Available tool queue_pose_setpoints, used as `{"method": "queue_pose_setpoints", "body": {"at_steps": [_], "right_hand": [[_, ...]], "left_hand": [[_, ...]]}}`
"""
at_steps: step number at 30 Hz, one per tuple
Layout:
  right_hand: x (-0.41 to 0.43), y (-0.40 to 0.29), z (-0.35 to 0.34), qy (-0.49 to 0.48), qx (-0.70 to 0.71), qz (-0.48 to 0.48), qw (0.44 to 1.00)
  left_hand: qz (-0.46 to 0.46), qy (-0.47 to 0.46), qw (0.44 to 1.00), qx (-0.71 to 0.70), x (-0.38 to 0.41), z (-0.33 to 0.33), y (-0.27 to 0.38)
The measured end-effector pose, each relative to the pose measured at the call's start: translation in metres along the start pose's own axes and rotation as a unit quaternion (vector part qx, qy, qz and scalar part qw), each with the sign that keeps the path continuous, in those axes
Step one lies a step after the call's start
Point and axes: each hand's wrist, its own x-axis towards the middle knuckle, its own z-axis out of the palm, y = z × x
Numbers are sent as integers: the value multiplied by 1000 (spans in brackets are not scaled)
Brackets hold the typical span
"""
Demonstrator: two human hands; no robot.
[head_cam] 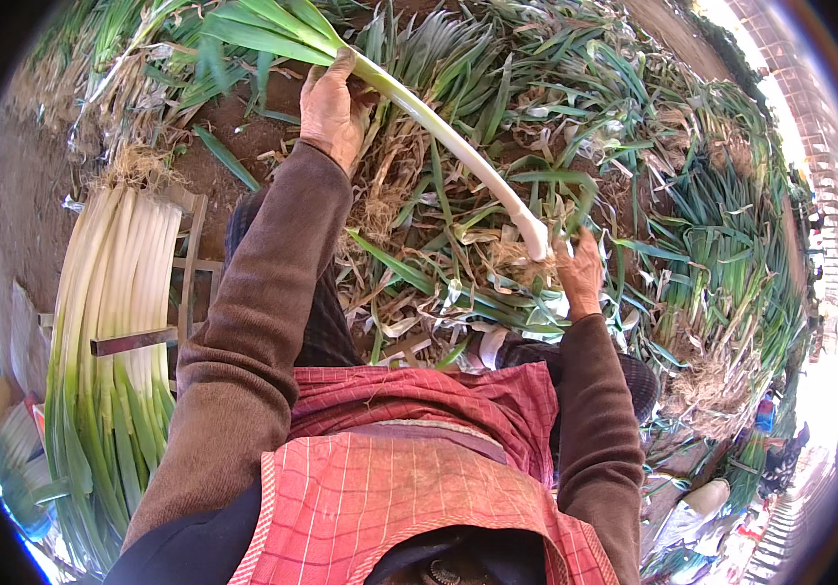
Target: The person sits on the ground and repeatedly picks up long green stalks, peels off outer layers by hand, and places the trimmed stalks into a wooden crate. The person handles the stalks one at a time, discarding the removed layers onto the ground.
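My left hand [335, 106] grips a leek [455, 142] just below its spread green leaves. The long white shank slants down to the right, its bulb end close to my right hand [581, 274]. A tuft of pale roots [529, 267] shows at that end. From the fingers of my right hand rises a blurred, bent green leaf [586, 197], which appears pinched there. To my left, a row of clean white-and-green leeks [115, 263] lies on a wooden rack [192, 263], roots away from me, behind a short upright bar [134, 341].
Heaps of untrimmed leeks [719, 241] cover the ground at the right, and more lie ahead [441, 51] and at the far left [97, 66]. Stripped leaves and dry husks [426, 274] litter the soil before me. A red checked apron [419, 468] covers my lap.
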Motion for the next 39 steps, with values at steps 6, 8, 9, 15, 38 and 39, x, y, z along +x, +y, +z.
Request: {"method": "queue_pose_setpoints", "body": {"at_steps": [6, 8, 9, 15, 38, 39], "right_hand": [[-24, -96, 1, -73, 516, -30, 853], [-31, -111, -18, -136, 500, -35, 854], [-41, -118, -23, -190, 662, -24, 725], [-76, -139, -33, -266, 785, -13, 560], [-161, -170, -76, -255, 597, 91, 755], [-162, -169, -75, -249, 574, 89, 775]], "left_hand": [[-82, 87, 992, -43, 6, 2, -9], [-98, 104, 989, -47, 7, 4, -11], [-103, 106, 988, -46, 7, 4, -11], [-125, 131, 976, -118, 8, 6, -22], [-226, 77, 963, -125, 8, 11, -45], [-225, 50, 966, -119, 6, 11, -45]]}}
